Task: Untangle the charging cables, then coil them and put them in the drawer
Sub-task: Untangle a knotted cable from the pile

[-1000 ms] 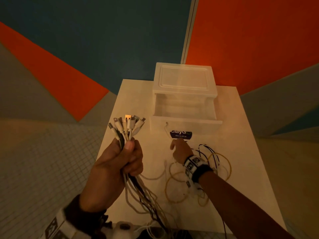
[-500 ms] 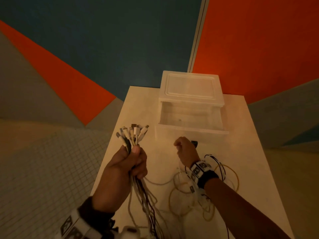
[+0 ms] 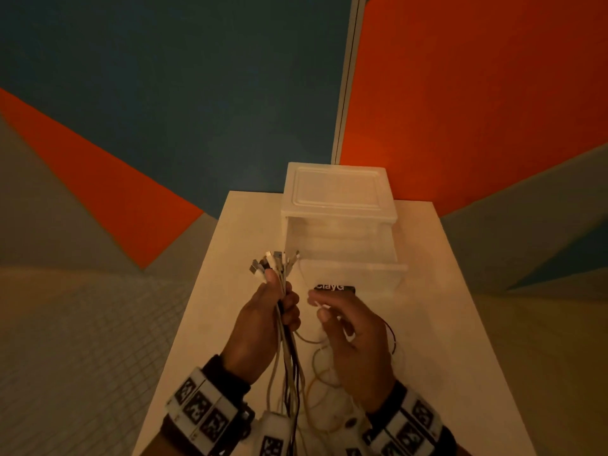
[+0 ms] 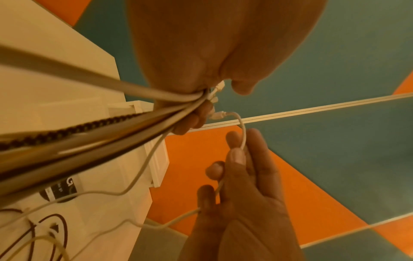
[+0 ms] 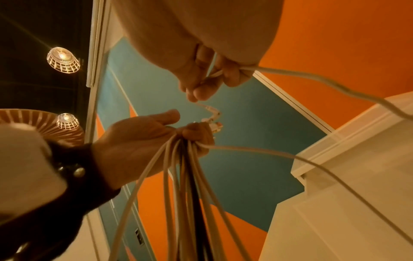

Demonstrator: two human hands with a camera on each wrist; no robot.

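Note:
My left hand (image 3: 273,307) grips a bundle of white and dark charging cables (image 3: 286,360) upright, with their plugs (image 3: 271,263) fanned out above the fist. The strands hang down past my wrist (image 5: 178,194). Just to its right, my right hand (image 3: 342,327) pinches a single thin white cable (image 4: 242,130) near its plug end, close beside the bundle's plugs (image 4: 218,114). That cable trails down to loose yellow and dark loops (image 3: 324,383) lying on the table. The white drawer unit (image 3: 339,205) stands behind, its drawer (image 3: 358,271) pulled out.
The white table (image 3: 437,324) is narrow, with floor on both sides. A dark label (image 3: 334,287) marks the drawer front. Orange and teal walls rise behind the unit. Ceiling lamps (image 5: 63,60) show in the right wrist view.
My right hand has lifted off the table with a white cable end and come up beside the bundle. The left hand has carried the bundle nearer the drawer front.

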